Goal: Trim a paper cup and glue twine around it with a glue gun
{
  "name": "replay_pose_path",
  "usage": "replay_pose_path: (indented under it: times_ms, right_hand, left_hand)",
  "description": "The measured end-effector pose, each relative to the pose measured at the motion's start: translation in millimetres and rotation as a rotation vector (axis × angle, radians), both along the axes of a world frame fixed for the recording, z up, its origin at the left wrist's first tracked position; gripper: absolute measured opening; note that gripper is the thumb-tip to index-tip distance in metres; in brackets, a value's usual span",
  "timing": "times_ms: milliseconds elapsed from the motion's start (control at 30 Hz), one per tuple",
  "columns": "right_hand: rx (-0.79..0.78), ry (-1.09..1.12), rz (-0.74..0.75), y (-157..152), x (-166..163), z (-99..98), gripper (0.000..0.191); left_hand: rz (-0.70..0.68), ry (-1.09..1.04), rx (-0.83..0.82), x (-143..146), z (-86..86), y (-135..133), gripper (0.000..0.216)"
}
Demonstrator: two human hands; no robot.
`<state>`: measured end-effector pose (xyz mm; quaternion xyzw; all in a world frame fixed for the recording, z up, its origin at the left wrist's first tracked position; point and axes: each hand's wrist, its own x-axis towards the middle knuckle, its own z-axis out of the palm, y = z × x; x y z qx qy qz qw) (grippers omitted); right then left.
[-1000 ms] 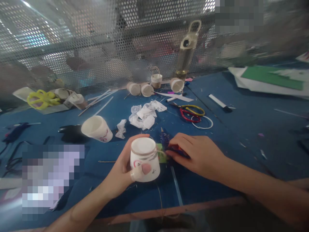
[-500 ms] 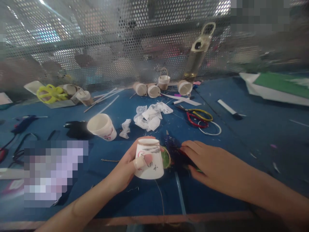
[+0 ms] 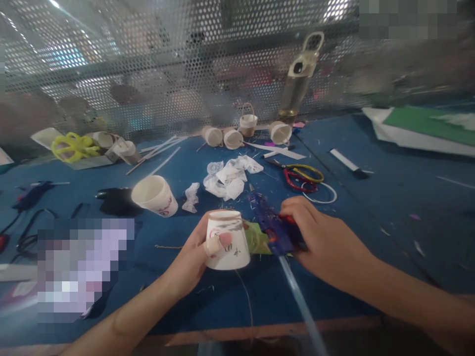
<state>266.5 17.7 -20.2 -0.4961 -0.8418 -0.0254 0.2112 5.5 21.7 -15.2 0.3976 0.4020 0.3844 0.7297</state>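
Note:
A white paper cup (image 3: 235, 254) with dark markings is upside down in my left hand (image 3: 200, 244), the thumb pressed on its side. Brown twine circles the cup near its upper end, and a loose strand hangs below it. My right hand (image 3: 315, 230) is closed around a blue glue gun (image 3: 272, 222), its nozzle pointing away from me. From the gun's rear, a long clear glue stick (image 3: 299, 294) sticks out toward the table's front edge. Behind the gun and cup lies a green piece (image 3: 256, 237), partly hidden.
Crumpled white lace (image 3: 233, 175) lies mid-table, with scissors (image 3: 302, 175) to its right. Another paper cup (image 3: 156, 195) leans at left. Small twine-wrapped cups (image 3: 233, 139) and a bottle (image 3: 299, 81) stand by the perforated metal screen (image 3: 166, 64). A second glue gun (image 3: 35, 194) lies far left.
My right hand has lifted and turned the glue gun, which now shows clearly beside the cup. The glue stick has swung rightward at its near end. The cup stays in my left hand.

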Motion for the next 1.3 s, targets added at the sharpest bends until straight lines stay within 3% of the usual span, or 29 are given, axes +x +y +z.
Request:
replay_pose_path:
  times_ms: [133,233,333,567,833,1067,1300]
  right_hand:
    - [0.014,0.395,0.096,-2,-1,2.6,0.023]
    - [0.060,0.500,0.187,-2,-1,5.5,0.024]
    - [0.046,0.531,0.290,-1,2,6.8,0.026]
    - [-0.081,0.528,0.356,-3,4,1.9,0.021]
    - [-0.141,0.510,0.261,-8,2,6.6,0.023]
    - [-0.122,0.481,0.270,-9,2,8.8,0.025]
    - [-0.086,0.451,0.319,-9,4,5.1,0.024]
  left_hand:
    - [0.042,-0.010,0.066,1,0.6,0,0.046]
    - [0.064,-0.028,0.098,1,0.8,1,0.046]
    - [0.060,-0.046,0.092,-1,-0.2,2,0.048]
    - [0.000,-0.099,0.130,-5,-4.0,0,0.051]
    - [-0.003,-0.050,0.186,-4,-5.3,0,0.067]
    - [-0.031,0.001,0.282,-10,-13.9,-4,0.059]
    - [-0.041,0.054,0.306,-9,-11.0,-4,0.056]
